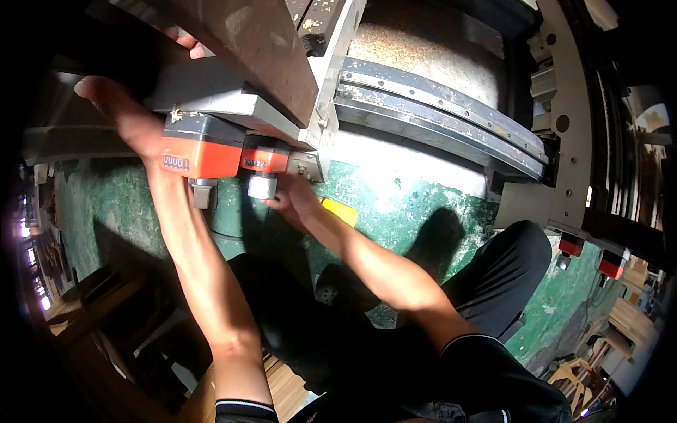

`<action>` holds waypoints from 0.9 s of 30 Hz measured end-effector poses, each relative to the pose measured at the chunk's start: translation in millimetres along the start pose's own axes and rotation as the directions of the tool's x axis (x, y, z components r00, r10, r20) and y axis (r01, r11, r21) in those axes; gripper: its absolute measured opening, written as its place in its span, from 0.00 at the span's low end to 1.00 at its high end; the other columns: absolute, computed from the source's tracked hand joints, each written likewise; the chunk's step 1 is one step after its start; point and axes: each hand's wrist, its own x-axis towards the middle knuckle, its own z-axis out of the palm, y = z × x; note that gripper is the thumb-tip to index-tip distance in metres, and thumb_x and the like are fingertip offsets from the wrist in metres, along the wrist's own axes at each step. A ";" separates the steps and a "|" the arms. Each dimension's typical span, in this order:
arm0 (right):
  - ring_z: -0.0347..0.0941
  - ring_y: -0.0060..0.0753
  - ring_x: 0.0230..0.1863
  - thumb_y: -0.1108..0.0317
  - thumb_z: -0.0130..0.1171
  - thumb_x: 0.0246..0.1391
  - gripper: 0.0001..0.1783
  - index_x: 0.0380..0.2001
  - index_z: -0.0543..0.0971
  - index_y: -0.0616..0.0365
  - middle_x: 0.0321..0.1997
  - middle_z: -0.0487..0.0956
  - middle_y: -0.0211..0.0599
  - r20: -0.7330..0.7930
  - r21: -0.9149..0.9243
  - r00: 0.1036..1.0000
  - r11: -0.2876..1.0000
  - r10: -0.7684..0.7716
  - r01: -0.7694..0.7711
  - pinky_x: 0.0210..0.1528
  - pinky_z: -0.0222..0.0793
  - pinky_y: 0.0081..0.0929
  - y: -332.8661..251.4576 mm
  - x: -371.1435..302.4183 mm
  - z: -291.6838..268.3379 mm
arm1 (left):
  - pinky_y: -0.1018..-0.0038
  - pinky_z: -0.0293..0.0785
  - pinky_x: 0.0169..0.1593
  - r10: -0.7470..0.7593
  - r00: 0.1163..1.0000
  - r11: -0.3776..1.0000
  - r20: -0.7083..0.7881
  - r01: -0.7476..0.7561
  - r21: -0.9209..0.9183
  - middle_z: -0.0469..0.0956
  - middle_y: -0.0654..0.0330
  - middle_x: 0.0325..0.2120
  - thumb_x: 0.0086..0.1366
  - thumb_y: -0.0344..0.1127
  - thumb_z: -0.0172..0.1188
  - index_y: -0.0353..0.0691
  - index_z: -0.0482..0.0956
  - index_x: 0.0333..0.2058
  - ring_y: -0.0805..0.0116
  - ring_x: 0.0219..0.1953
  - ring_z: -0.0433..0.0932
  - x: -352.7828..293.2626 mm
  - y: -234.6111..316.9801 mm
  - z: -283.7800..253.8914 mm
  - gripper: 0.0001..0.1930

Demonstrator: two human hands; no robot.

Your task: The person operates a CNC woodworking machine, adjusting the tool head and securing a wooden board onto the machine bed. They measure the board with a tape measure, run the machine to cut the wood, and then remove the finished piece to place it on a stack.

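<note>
My left hand (pixel 125 116) reaches up beside the grey metal plate of a machine (pixel 211 92), its thumb stretched out to the left. Fingertips show past the plate's far side; dark shadow hides the rest of that hand. Under the plate hang two orange-and-black counter units: a larger one (pixel 204 155) next to my left wrist and a smaller one (pixel 266 156) to its right. Each has a silver knob at its lower end. My right hand (pixel 295 196) is closed at the smaller unit's silver knob (pixel 262 187), thumb against its side; the other fingers are mostly hidden.
A brown steel beam (pixel 261 56) rises above the counters. Dusty metal rails (pixel 444 113) run right to an upright frame (pixel 568 141) with two more red counters (pixel 610 264). Below are a green worn floor (pixel 402 187), a yellow object (pixel 340 210) and my bent knees. Wood pieces (pixel 592 359) lie at lower right.
</note>
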 end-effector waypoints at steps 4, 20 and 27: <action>0.73 0.38 0.43 0.56 0.50 0.60 0.19 0.48 0.70 0.58 0.43 0.75 0.39 -0.083 0.121 0.992 0.987 -0.097 0.107 0.46 0.72 0.43 4.2 39.2 -13.3 | 0.68 0.46 0.65 -0.027 1.000 0.997 0.002 0.027 -0.075 0.55 0.58 0.62 0.68 0.63 0.36 0.35 0.52 0.63 0.67 0.61 0.54 -4.9 -21.8 24.8 0.38; 0.77 0.42 0.22 0.67 0.52 0.56 0.11 0.30 0.74 0.67 0.22 0.77 0.49 0.024 -0.027 0.999 0.999 -0.026 0.026 0.26 0.76 0.32 40.0 61.9 -40.8 | 0.68 0.47 0.64 -0.039 0.999 0.998 -0.022 0.038 -0.054 0.53 0.57 0.62 0.67 0.64 0.39 0.33 0.53 0.63 0.66 0.61 0.53 -0.7 -11.5 6.3 0.40; 0.76 0.34 0.19 0.69 0.50 0.56 0.11 0.30 0.73 0.69 0.20 0.77 0.42 -0.008 -0.342 0.992 0.932 -0.127 0.117 0.22 0.73 0.27 21.7 43.1 -22.4 | 0.66 0.54 0.60 -0.112 0.992 0.974 0.058 0.121 -0.192 0.58 0.53 0.57 0.65 0.65 0.39 0.33 0.56 0.60 0.62 0.57 0.59 -7.1 -11.0 10.4 0.40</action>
